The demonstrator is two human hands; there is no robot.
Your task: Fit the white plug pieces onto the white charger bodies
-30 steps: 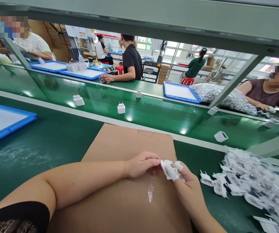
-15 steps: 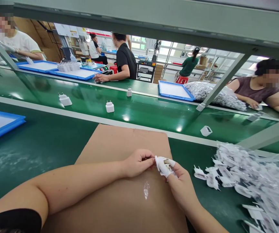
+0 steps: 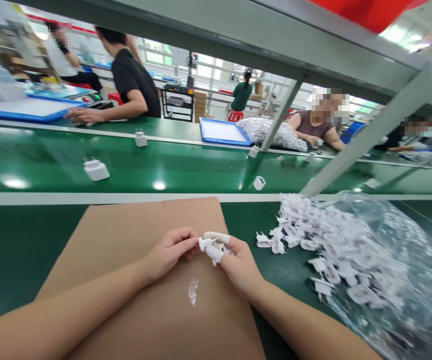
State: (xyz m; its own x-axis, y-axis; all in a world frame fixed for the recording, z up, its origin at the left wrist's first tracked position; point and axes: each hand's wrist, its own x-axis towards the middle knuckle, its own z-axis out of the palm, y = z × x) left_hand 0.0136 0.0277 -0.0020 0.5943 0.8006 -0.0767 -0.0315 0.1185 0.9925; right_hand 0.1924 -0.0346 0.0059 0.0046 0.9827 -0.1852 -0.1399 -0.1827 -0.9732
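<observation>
My left hand [image 3: 174,250] is closed, its thumb and fingers pinching the left edge of a small white plug piece [image 3: 205,243] with pins. My right hand [image 3: 240,262], with white covers on its thumb and a finger, is closed around the piece from the right. Part of what lies between the right fingers is hidden. Both hands are over a brown cardboard sheet [image 3: 136,310], on which a scrap of clear plastic [image 3: 193,291] lies just below them. To the right, loose white plug pieces [image 3: 336,250] form a large heap on a clear plastic bag [image 3: 418,280].
Beyond the cardboard runs a green conveyor belt [image 3: 185,170] carrying white chargers [image 3: 96,170]. A slanted metal post [image 3: 351,145] rises at the right. Across the belt are a blue-rimmed tray [image 3: 225,132], a heap of bagged parts [image 3: 272,132] and several co-workers.
My view has swung to the right, so the belt and cardboard appear further left. Both hands stay together, and the plug piece has turned so that its pins show.
</observation>
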